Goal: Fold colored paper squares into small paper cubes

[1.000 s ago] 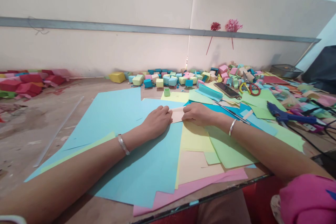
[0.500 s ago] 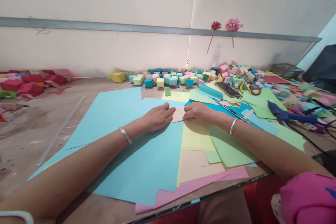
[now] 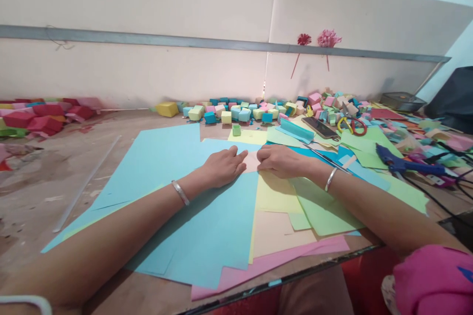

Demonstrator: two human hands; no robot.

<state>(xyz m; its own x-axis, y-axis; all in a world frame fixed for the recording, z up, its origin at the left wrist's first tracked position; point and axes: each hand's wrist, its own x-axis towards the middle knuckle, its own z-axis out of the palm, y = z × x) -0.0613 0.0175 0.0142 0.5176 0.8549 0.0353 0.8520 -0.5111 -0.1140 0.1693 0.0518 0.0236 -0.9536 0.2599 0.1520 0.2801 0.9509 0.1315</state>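
Paper-strewn brown table [image 3: 37, 182], small paper piece [image 3: 252, 162], pale peach, partly hidden

The place looks like a small paper-craft workshop. A stained, paint-marked bench [image 3: 25, 202] carries overlapping sheets of coloured paper [image 3: 207, 236], and rows of small folded paper boxes [image 3: 226, 117] line its back edge, with a heap of larger red and pink pieces [image 3: 44, 125] at the left. At the right lie 1 blue glue gun [image 3: 395, 160], scissors [image 3: 351, 120] and many paper scraps [image 3: 439, 133]. Above, 2 craft flowers [image 3: 328, 38] stand out against a metal rail [image 3: 166, 41] on a plain pale wall [image 3: 148, 0].
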